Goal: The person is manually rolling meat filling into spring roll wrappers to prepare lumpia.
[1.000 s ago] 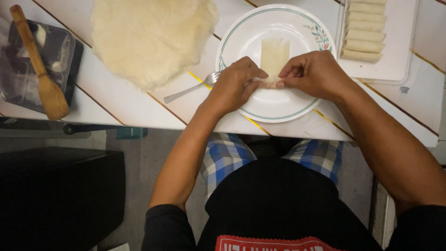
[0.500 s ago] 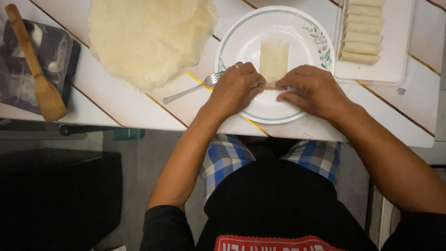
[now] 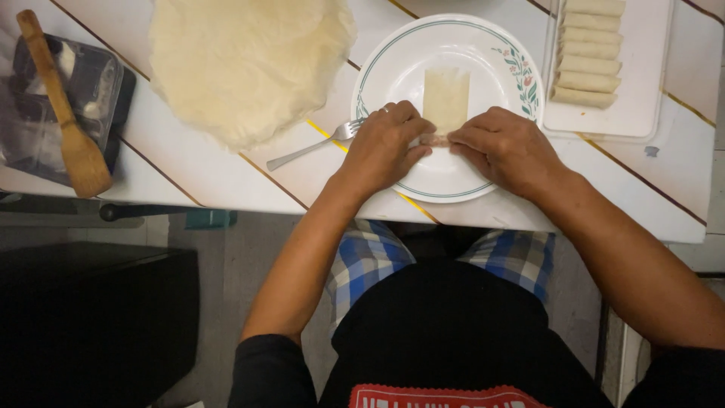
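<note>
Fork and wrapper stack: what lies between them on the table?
Nothing: only bare white tabletop with a diagonal yellow stripe separates the fork from the wrapper stack, as the head view shows.

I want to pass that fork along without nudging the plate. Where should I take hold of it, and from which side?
Probably grip the fork by its handle end, coming from the lower left. The handle lies flat on the bare table, pointing away from the plate, while the tines sit at the plate's rim right beside the left hand.
</note>
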